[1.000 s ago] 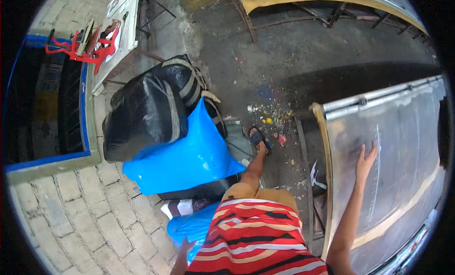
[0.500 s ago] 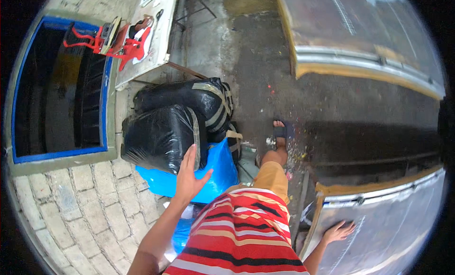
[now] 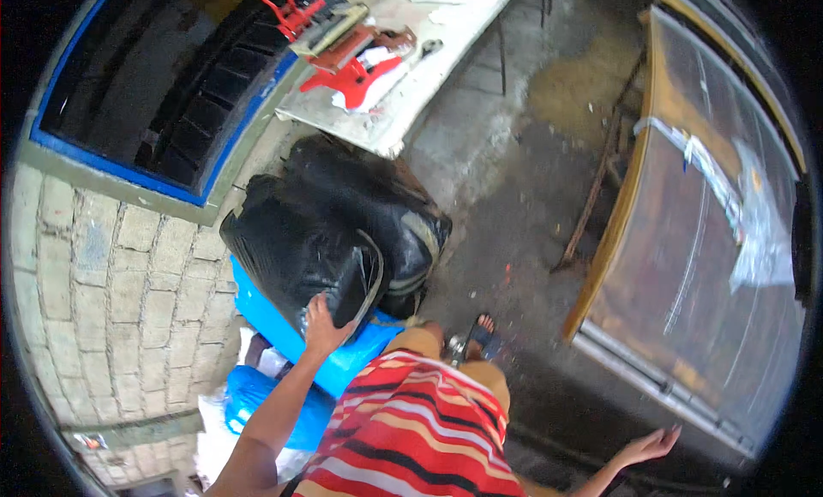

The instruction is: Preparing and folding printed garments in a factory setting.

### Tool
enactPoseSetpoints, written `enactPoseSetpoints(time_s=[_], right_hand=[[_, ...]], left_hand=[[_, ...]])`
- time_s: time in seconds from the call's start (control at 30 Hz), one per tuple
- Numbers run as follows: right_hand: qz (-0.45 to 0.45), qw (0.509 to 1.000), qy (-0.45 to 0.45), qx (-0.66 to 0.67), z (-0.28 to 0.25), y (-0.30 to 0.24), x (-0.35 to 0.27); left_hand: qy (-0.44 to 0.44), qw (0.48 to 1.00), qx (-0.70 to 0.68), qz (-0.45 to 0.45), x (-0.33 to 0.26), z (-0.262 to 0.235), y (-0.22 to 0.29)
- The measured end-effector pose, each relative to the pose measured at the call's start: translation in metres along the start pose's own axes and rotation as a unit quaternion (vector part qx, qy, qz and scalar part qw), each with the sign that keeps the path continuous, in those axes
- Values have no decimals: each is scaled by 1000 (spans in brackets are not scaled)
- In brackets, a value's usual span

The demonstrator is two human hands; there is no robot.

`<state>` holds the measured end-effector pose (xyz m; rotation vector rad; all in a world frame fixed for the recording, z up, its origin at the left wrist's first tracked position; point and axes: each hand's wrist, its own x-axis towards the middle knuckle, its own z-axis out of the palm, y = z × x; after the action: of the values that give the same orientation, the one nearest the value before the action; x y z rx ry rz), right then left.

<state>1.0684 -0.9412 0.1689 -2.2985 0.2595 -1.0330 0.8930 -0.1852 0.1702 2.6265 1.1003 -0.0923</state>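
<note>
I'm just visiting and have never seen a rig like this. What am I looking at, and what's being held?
No machine here: these are a person's own bare hands. The round, bent-edged view comes from a wide camera worn on the head, looking down. The left hand lies over a black bundle; whether it holds it, I can't tell. The right hand hangs open near a grey-topped table, with nothing seen in it. On the white table lies a red object among other things.
</note>
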Motion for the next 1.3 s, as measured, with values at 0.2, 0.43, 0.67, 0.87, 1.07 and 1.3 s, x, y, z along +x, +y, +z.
enactPoseSetpoints(time_s=[0.2, 0.43, 0.67, 0.87, 1.07, 1.3], right_hand=[[-139, 976, -158, 52, 282, -137, 174], [-120, 973, -165, 107, 459, -216, 179], [37, 991, -127, -3, 484, -195, 172], [-61, 966, -140, -209, 490, -244, 191], [-72, 954, -159, -245, 508, -311, 224], [-69, 969, -143, -190, 656, -313, 350]], left_hand=[[-57, 987, -19, -149, 27, 21, -46], [-246, 938, 140, -199, 36, 29, -78], [-610, 718, 130, -308, 160, 28, -47], [-455, 850, 150, 221, 417, 19, 185], [-303, 925, -112, 202, 624, -47, 407], [-198, 955, -178, 129, 805, -41, 507]])
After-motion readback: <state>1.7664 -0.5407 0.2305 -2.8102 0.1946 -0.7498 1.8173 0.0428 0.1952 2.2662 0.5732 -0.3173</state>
